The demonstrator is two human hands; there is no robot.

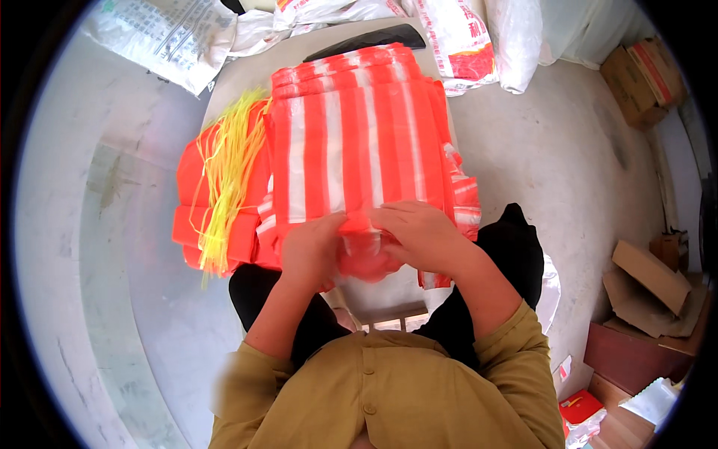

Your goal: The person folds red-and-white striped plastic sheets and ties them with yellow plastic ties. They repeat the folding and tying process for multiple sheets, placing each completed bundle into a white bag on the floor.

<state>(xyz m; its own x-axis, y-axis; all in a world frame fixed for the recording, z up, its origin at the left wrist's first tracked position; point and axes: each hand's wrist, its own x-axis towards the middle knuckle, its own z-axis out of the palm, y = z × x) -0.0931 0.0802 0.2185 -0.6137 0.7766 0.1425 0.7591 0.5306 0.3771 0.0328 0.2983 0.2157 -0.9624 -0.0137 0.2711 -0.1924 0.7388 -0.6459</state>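
Observation:
A thick stack of red-and-white striped plastic bags [355,142] lies in front of me. Both my hands are at its near edge, where the plastic is bunched and smeared by motion. My left hand [310,247] is closed on the left part of this edge, its fingertips partly hidden by the plastic. To the right, my right hand [419,233] pinches the same edge, its fingers bent over the top. Between the hands, a loose red fold [366,262] hangs toward my lap.
Left of the stack, a bundle of yellow plastic strips [228,179] lies on folded red plastic [191,187]. A black item [374,39] sits behind the stack. White printed sacks [168,37] stand at the back. Cardboard boxes [647,288] are on the floor at right.

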